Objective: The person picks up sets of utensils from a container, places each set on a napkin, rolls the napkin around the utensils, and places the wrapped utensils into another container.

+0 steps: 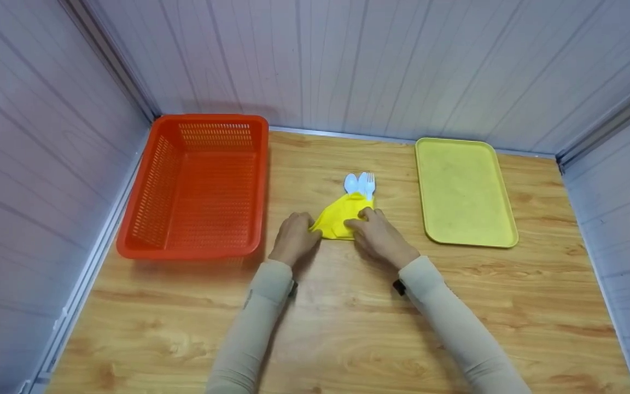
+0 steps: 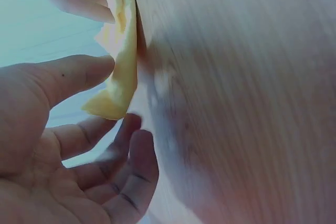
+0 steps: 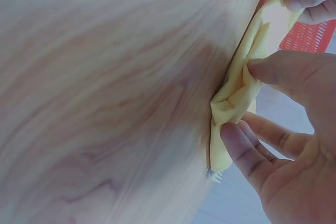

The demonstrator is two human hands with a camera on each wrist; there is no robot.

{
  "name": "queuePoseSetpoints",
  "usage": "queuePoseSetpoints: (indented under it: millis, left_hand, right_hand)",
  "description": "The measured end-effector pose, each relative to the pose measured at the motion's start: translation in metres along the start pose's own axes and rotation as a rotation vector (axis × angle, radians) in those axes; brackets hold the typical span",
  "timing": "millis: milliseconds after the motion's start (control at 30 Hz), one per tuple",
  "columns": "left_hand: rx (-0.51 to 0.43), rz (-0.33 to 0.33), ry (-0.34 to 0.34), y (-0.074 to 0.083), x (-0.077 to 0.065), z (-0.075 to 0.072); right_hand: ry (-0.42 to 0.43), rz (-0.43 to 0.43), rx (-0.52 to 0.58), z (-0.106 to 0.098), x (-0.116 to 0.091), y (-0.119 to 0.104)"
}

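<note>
A yellow cloth napkin (image 1: pixel 342 216) lies folded on the table, wrapped over the lower parts of a white spoon (image 1: pixel 351 183), a white fork (image 1: pixel 370 185) and another white utensil (image 1: pixel 362 184) between them. The heads of all three stick out at the far side. My left hand (image 1: pixel 295 236) pinches the napkin's left corner, thumb on top and fingertips at the edge, as the left wrist view shows. On the right part, the thumb and fingers of my right hand (image 1: pixel 379 234) pinch a fold; that bunched cloth (image 3: pixel 236 100) shows in the right wrist view.
At the left stands a red plastic basket (image 1: pixel 192 253) with slotted walls. A yellow tray (image 1: pixel 465 191) lies flat at the right. Panelled walls (image 1: pixel 326 65) close off the wooden table (image 1: pixel 342 328) at the back and both sides.
</note>
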State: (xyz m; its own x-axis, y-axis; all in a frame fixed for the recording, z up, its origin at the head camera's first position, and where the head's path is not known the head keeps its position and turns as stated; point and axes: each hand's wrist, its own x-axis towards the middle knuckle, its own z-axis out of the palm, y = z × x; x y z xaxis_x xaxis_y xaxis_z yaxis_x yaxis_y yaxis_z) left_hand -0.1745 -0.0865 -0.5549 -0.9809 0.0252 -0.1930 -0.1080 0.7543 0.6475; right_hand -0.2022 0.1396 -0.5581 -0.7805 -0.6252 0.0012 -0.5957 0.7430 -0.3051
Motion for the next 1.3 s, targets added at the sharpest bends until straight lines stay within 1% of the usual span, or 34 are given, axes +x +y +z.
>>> queuePoseSetpoints:
  millis: [67,133,267,333,367,400,467,567,600,700,767,867,1000,1133,1200,1300]
  left_hand:
    - [-0.060,-0.003,0.000,0.000,0.000,0.000]
    - [-0.152,-0.017,-0.007,0.001,0.000,0.001]
    - [-0.433,-0.059,-0.054,0.004,0.001,0.005]
    - [-0.526,-0.072,-0.079,0.005,0.001,0.009]
    - [-0.547,-0.076,-0.087,0.005,0.002,0.011]
    - [-0.536,-0.073,-0.087,0.006,0.002,0.012]
    - [-0.472,-0.056,-0.073,0.006,0.002,0.016]
    - [-0.358,-0.039,-0.023,0.006,0.003,0.020]
    - [-0.334,-0.032,-0.007,0.006,0.004,0.021]
    - [-0.293,-0.026,0.032,0.007,0.005,0.021]
    - [-0.282,-0.018,0.050,0.008,0.005,0.021]
    - [-0.303,-0.002,0.054,0.011,0.004,0.021]
    - [-0.377,0.030,0.040,0.014,0.002,0.021]
    - [-0.428,0.030,0.024,0.017,0.000,0.025]
    - [-0.433,0.034,0.024,0.018,0.000,0.026]
    - [-0.415,0.046,0.036,0.021,0.000,0.029]
  right_hand:
    - [0.010,-0.013,-0.003,0.001,0.000,0.000]
    - [0.017,-0.022,-0.008,0.001,0.000,0.001]
    - [0.003,-0.003,0.000,0.000,0.000,0.001]
    - [0.004,0.000,0.008,0.000,0.001,0.001]
    - [0.005,-0.001,0.014,0.000,0.001,0.001]
    - [0.009,-0.006,0.018,0.000,0.001,0.002]
    - [0.014,-0.013,0.027,0.000,0.001,0.002]
    - [0.014,-0.008,0.050,0.000,0.002,0.003]
    - [0.013,-0.003,0.057,0.000,0.002,0.003]
    - [0.011,0.009,0.073,0.000,0.003,0.004]
    - [0.014,0.007,0.077,0.000,0.004,0.005]
    - [0.029,-0.009,0.077,0.000,0.004,0.006]
    - [0.055,-0.034,0.085,0.000,0.003,0.008]
    - [0.070,-0.067,0.088,0.001,0.003,0.008]
    - [0.072,-0.076,0.089,0.001,0.003,0.009]
    - [0.058,-0.057,0.103,0.000,0.003,0.009]
